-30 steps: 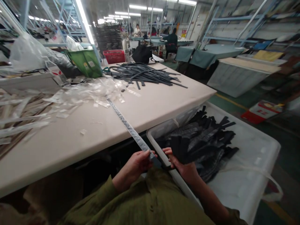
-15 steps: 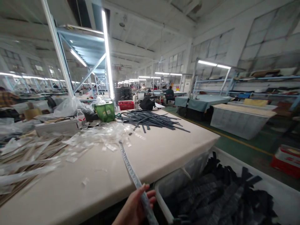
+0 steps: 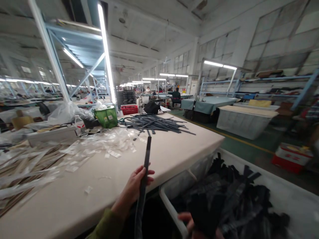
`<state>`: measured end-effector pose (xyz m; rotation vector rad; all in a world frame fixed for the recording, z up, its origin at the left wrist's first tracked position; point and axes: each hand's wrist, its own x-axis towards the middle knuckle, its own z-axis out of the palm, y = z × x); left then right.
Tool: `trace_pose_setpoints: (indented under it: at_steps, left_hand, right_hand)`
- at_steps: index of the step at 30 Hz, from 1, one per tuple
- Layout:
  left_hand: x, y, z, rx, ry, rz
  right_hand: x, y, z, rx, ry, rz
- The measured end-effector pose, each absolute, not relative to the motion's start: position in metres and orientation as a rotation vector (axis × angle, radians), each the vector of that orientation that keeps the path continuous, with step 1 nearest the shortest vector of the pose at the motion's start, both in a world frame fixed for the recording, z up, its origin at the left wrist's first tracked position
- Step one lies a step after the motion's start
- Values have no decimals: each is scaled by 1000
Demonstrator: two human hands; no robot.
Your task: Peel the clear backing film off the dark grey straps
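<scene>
My left hand (image 3: 136, 181) is closed around a long dark fabric strip (image 3: 147, 152), thumb on its front and fingers behind. The strip stands nearly upright, its top end over the table and its lower part hanging past the table's front edge. My right hand (image 3: 188, 221) is at the bottom of the view, over the near side of a bin; its fingers are bent around a broad, dark, blurred piece (image 3: 206, 212) that hides most of the hand. Behind it, the white bin (image 3: 171, 212) holds many dark strips (image 3: 239, 199).
A pale-covered table (image 3: 119, 176) carries a pile of dark strips (image 3: 157, 122), scattered clear plastic scraps (image 3: 117, 139), brown strips (image 3: 22, 169) and a green bag (image 3: 106, 117). A red basket (image 3: 129, 109) stands at the back. On the floor at right is a red-and-white box (image 3: 291, 156).
My left hand has risen with the strip, which now shows a dark face instead of the shiny pale one and stands more upright. My right hand has come into view with a dark piece.
</scene>
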<state>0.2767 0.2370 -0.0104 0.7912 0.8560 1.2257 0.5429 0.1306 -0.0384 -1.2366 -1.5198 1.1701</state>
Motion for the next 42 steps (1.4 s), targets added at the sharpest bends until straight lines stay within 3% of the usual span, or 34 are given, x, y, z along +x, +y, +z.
trace_pose_setpoints:
  at_steps: [5,10,17,24,35,42]
  left_hand:
    - [307,152,-67,1039,780,777]
    - [301,121,-72,1186,825,566]
    - [318,123,-41,1529,831,653]
    - [327,116,-58,1581,950,675]
    - [331,115,-76,1642,984,517]
    - [311,114,-114,1494,1041,535]
  right_hand:
    - [542,140,-27,-1134,-1216,1158]
    - [535,151,-15,-1045,-1202,1140]
    - [522,135,-6,-1140,-1269,1149]
    - [522,116,-8,-1157,-1325,1116]
    - [605,116,38,-1283,-1325,616]
    - [671,131,55,-1502,-1301,146]
